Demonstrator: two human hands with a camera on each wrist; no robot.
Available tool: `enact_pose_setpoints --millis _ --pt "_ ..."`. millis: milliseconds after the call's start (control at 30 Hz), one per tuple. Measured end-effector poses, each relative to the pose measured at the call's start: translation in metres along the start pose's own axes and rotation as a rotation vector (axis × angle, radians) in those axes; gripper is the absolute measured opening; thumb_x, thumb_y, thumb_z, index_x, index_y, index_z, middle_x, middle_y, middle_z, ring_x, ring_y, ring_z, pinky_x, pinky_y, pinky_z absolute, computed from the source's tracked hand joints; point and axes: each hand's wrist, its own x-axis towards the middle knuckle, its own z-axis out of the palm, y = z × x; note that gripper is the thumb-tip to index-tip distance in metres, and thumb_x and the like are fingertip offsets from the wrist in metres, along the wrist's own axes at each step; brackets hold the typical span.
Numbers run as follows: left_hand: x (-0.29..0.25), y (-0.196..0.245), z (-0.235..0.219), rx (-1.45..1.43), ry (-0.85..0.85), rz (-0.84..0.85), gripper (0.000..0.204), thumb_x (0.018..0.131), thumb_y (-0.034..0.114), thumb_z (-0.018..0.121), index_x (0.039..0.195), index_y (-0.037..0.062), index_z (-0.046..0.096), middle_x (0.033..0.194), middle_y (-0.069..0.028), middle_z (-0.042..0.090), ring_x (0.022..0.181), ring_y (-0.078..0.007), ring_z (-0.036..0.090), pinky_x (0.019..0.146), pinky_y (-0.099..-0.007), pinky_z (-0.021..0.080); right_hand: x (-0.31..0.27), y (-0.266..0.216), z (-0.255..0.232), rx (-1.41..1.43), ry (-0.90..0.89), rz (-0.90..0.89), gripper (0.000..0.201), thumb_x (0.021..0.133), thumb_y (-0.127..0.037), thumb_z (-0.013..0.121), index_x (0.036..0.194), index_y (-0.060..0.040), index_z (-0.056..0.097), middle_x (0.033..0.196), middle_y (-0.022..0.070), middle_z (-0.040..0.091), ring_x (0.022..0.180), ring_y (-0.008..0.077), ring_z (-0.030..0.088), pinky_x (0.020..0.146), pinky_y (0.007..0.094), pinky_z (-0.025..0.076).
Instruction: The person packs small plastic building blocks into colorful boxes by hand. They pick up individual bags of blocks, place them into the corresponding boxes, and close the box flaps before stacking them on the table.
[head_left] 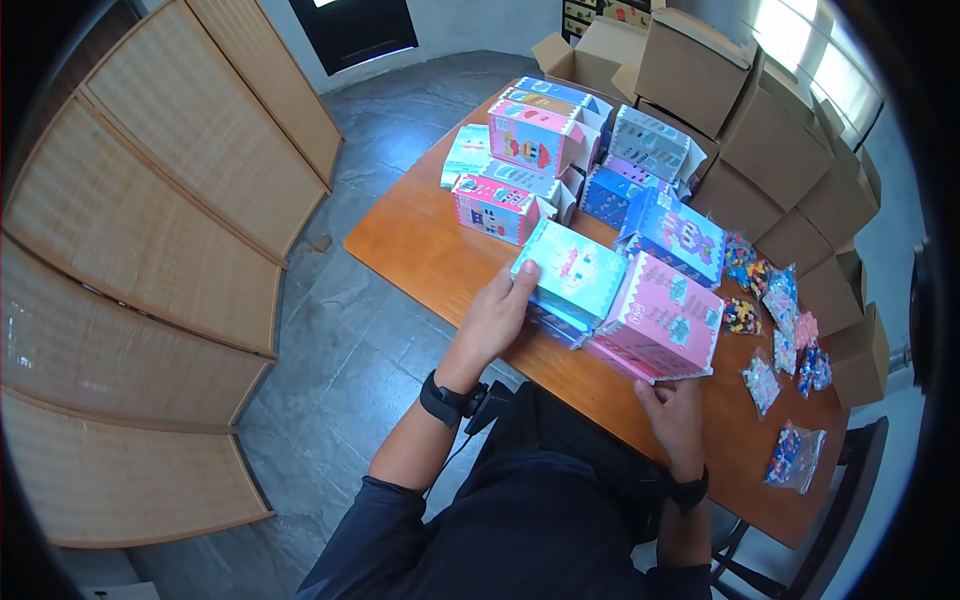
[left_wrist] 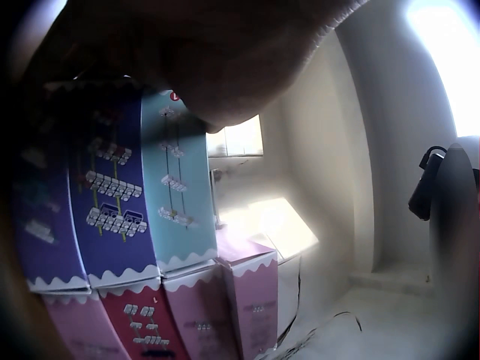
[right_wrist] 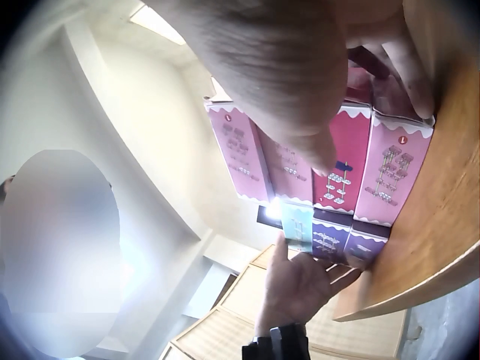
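Note:
A teal box (head_left: 575,268) lies on top of blue-purple boxes, and my left hand (head_left: 497,312) grips its left end, thumb on the upper face. Against its right side sits a pink box (head_left: 665,315) on more pink and red boxes; my right hand (head_left: 675,415) holds their near end. The right wrist view shows the right hand (right_wrist: 300,82) spread across the ends of the pink boxes and a red box (right_wrist: 345,161), with the left hand (right_wrist: 296,289) at the opposite end. Dark in the left wrist view, the left hand (left_wrist: 232,67) covers the tops of the purple and teal boxes (left_wrist: 178,187).
Other colourful boxes, some with open flaps (head_left: 530,135), stand farther back on the wooden table (head_left: 415,225). Bags of small coloured pieces (head_left: 795,455) lie at the right. Brown cartons (head_left: 690,75) are stacked behind, and a dark chair (head_left: 850,500) stands at the right edge.

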Motion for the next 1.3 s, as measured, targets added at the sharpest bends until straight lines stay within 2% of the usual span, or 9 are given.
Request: enact_pose_setpoints --millis 267,367,467,600,700,833,1033,1133,1300 --pt "0.013 -0.006 -0.024 0.024 0.033 0.180 0.054 0.098 0.046 0.040 0.124 -0.0013 0.050 0.113 -0.0185 0.059 0.109 -0.0268 0.055 0.094 -0.0323 0.040 0.001 0.001 -0.005 0.081 0.014 0.038 0.042 0.083 -0.004 0.065 0.119 0.0065 0.047 0.096 0.0135 0.063 0.080 0.0173 0.063 0.076 0.0297 0.052" --pt "0.034 0.016 -0.060 0.330 0.145 0.195 0.051 0.090 0.037 0.056 0.123 -0.0013 0.050 0.119 -0.0195 0.056 0.116 -0.0311 0.050 0.097 -0.0355 0.039 -0.010 0.011 -0.015 0.092 0.030 0.062 0.058 0.081 -0.001 0.064 0.132 0.0049 0.036 0.104 0.0136 0.059 0.092 0.0178 0.060 0.082 0.0301 0.051" --pt "0.077 0.021 -0.092 0.871 0.306 0.478 0.060 0.075 0.026 0.071 0.125 0.0017 0.051 0.127 -0.0209 0.050 0.122 -0.0357 0.044 0.100 -0.0403 0.037 -0.018 0.023 -0.026 0.057 -0.007 0.068 0.071 0.080 0.001 0.062 0.140 0.0026 0.025 0.109 0.0141 0.054 0.102 0.0190 0.056 0.087 0.0313 0.049" --pt "0.121 0.026 -0.108 0.979 -0.010 0.634 0.072 0.063 0.019 0.078 0.130 0.0134 0.051 0.130 -0.0196 0.044 0.123 -0.0384 0.042 0.104 -0.0433 0.036 -0.026 0.037 -0.026 0.027 -0.002 -0.021 0.071 0.079 0.001 0.061 0.140 0.0021 0.026 0.109 0.0147 0.054 0.103 0.0208 0.056 0.089 0.0321 0.048" --pt "0.120 0.026 -0.092 0.914 -0.207 0.497 0.074 0.062 0.017 0.078 0.130 0.0178 0.051 0.130 -0.0187 0.043 0.120 -0.0389 0.044 0.101 -0.0429 0.039 -0.030 0.045 -0.026 -0.003 0.002 -0.066 0.068 0.079 0.001 0.061 0.140 0.0025 0.029 0.109 0.0148 0.055 0.103 0.0212 0.056 0.089 0.0320 0.048" --pt "0.103 0.017 -0.086 0.968 -0.016 0.494 0.067 0.066 0.005 0.072 0.128 0.0196 0.052 0.130 -0.0167 0.042 0.113 -0.0378 0.050 0.094 -0.0420 0.044 -0.032 0.039 -0.027 0.001 0.000 -0.059 0.064 0.080 0.000 0.062 0.137 0.0034 0.033 0.110 0.0146 0.055 0.104 0.0211 0.056 0.089 0.0318 0.048" --pt "0.075 0.010 -0.125 0.906 -0.098 0.575 0.053 0.070 0.005 0.072 0.119 0.0008 0.052 0.109 -0.0187 0.055 0.105 -0.0350 0.053 0.090 -0.0404 0.044 -0.029 0.046 -0.040 0.117 -0.065 -0.054 0.058 0.083 -0.001 0.063 0.134 0.0041 0.036 0.113 0.0145 0.056 0.104 0.0198 0.058 0.088 0.0304 0.049" --pt "0.043 -0.021 -0.158 0.239 -0.013 0.268 0.052 0.084 0.005 0.065 0.130 0.0013 0.040 0.121 -0.0110 0.050 0.114 -0.0214 0.051 0.096 -0.0346 0.044 -0.035 0.048 -0.076 0.142 0.113 -0.016 0.034 0.086 -0.002 0.062 0.118 0.0025 0.053 0.101 0.0085 0.064 0.093 0.0138 0.062 0.085 0.0267 0.049" --pt "-0.060 0.010 -0.150 0.128 0.221 0.314 0.055 0.083 0.007 0.067 0.130 -0.0010 0.040 0.119 -0.0158 0.055 0.107 -0.0254 0.058 0.089 -0.0394 0.050 -0.050 0.058 -0.140 -0.037 0.492 0.017 0.016 0.087 -0.004 0.061 0.103 0.0006 0.060 0.092 0.0061 0.065 0.085 0.0131 0.062 0.076 0.0255 0.049"
